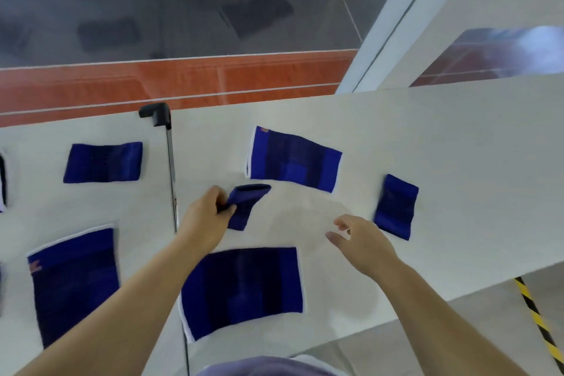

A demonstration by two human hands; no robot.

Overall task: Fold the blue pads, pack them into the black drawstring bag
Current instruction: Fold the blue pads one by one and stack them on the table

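Several blue pads lie spread on the white table. My left hand pinches a small blue pad near the table's middle, lifting one end so it hangs crumpled. My right hand hovers open to the right, fingers apart, holding nothing. Just right of it lies another small blue pad. A large pad with white edging lies behind the hands, and a second large pad lies in front between my forearms. Further pads sit at the left: a small one and a large one. No black drawstring bag is visible.
A black clamp with a thin metal rod stands at the seam between the two table halves. Beyond the far edge is a glass pane over orange and grey floor. The table's right front edge drops to floor with yellow-black tape.
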